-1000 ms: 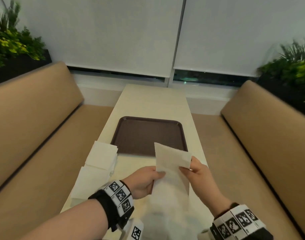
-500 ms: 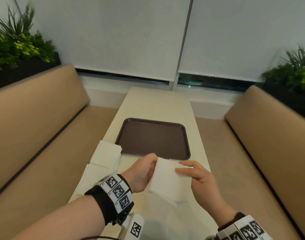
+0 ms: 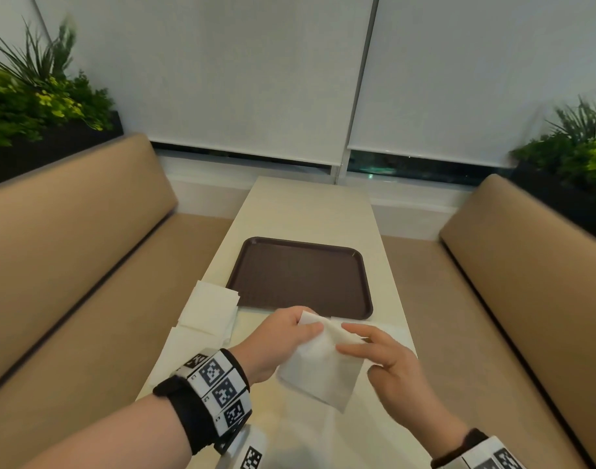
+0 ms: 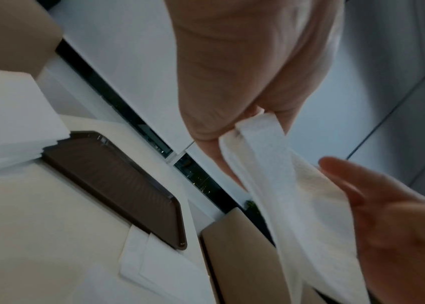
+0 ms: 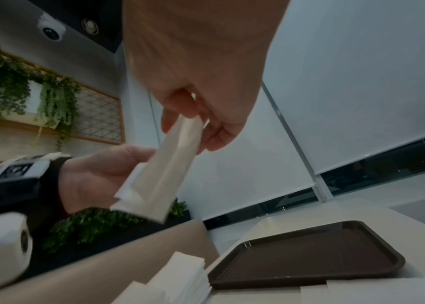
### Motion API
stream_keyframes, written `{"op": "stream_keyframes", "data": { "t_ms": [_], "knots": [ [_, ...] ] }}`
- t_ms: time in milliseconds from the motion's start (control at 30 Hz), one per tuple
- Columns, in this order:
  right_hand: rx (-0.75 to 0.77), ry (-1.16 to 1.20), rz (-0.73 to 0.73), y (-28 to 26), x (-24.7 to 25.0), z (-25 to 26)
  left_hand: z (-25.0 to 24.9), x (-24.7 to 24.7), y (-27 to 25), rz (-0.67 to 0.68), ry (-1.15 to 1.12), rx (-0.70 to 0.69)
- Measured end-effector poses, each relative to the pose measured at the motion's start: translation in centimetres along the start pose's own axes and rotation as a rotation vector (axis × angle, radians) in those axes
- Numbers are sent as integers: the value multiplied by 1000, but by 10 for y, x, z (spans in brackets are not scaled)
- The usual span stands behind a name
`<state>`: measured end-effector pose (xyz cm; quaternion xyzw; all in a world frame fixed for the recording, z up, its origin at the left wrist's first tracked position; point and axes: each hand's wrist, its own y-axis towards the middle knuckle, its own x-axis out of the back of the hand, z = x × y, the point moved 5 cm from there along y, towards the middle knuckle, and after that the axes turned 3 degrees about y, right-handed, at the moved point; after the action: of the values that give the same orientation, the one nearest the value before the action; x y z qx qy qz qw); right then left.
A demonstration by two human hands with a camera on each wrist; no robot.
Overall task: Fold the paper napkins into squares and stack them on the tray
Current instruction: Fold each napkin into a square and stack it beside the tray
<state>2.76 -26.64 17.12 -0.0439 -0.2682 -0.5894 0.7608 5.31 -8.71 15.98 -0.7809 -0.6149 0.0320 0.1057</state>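
Observation:
I hold a white paper napkin, folded into a rough square, in the air above the near end of the cream table. My left hand pinches its far corner between thumb and fingers; the left wrist view shows that pinch on the napkin. My right hand pinches the napkin's right edge, seen close in the right wrist view, where the right hand grips the napkin. The dark brown tray lies just beyond, with nothing on it.
A stack of white napkins lies at the table's left edge, beside the tray's near left corner. More flat napkins lie under my hands. Tan benches flank the table, with planters behind them.
A second ago the napkin stood upright as a long strip between my hands. It has since been folded in half, and both hands have dropped lower with it.

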Motion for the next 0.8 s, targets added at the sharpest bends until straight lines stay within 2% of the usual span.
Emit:
{"op": "stream_keyframes", "data": {
  "t_ms": [67,133,200,267,367,567,700,800],
  "knots": [
    [-83,166,-25,2,10,2,0,1,-1,-7,76,-44],
    [-173,175,-17,8,13,9,-1,-1,-3,-8,159,-84],
    [-221,-50,93,13,2,17,-1,-6,-5,17,206,-120],
    [-183,-354,212,14,-13,19,-1,-12,-7,37,298,-155],
    [-170,-515,213,14,-25,20,0,-14,-10,-6,424,-200],
    [-195,-522,209,11,-28,12,5,5,-15,-216,415,-270],
    [-197,-463,176,14,-25,8,11,14,-11,-149,424,-209],
    [-202,-429,189,17,-26,5,13,27,-7,-199,483,-180]
  ]
}}
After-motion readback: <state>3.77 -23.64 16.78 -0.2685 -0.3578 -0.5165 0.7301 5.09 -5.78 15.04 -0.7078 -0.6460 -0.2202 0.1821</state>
